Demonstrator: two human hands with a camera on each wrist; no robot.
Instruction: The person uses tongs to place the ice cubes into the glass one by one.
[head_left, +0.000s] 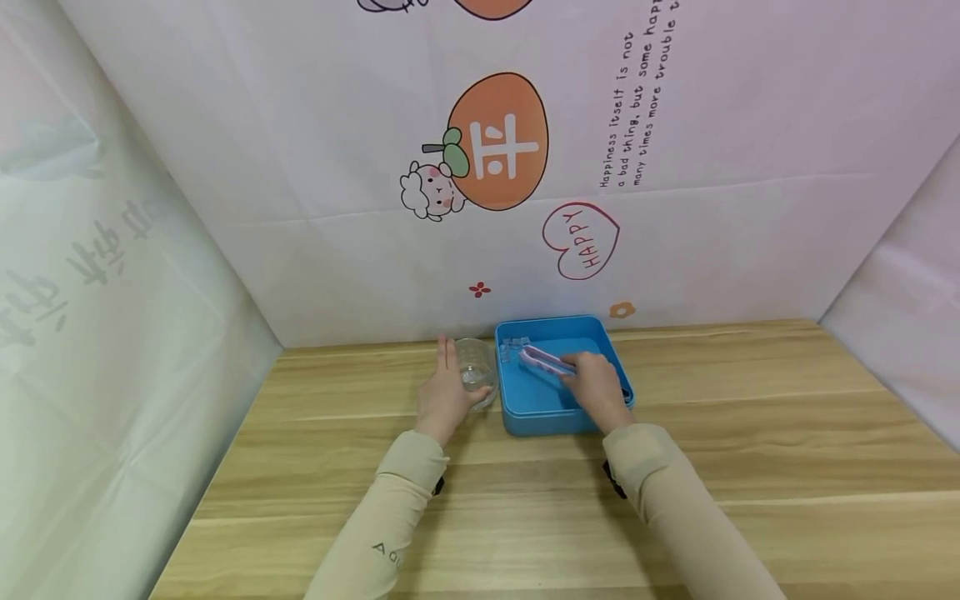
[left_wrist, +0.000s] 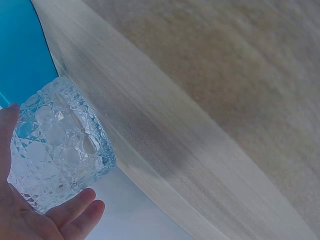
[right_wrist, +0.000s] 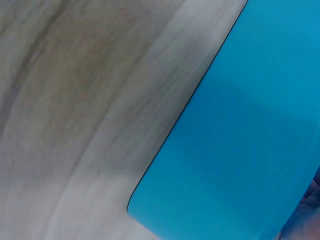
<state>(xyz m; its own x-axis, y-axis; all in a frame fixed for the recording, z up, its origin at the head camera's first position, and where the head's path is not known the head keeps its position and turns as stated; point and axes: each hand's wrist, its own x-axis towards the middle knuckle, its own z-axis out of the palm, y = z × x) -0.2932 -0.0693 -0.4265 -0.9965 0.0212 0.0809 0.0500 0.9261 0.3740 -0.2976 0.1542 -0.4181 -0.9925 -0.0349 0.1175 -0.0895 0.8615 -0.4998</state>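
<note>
A clear faceted glass cup (head_left: 474, 367) stands on the table against the left side of a blue box (head_left: 555, 412). My left hand (head_left: 442, 396) holds it between thumb and fingers; the left wrist view shows the cut-glass pattern of the cup (left_wrist: 60, 145). Over the box, my right hand (head_left: 597, 387) grips pink-and-white tongs (head_left: 546, 360), their tips pointing left. Several small clear cubes (head_left: 514, 342) lie in the box's back left corner, close to the tips. Whether the tongs pinch a cube cannot be told. In the right wrist view, the box wall (right_wrist: 225, 150) hides most of that hand.
The wood-grain table (head_left: 525, 517) extends to both sides and in front of the box. A printed white cloth (head_left: 375, 275) hangs right behind the box and cup. More white cloth (head_left: 150, 350) closes off the left side. A small dark item (head_left: 626, 394) shows at the box's right edge.
</note>
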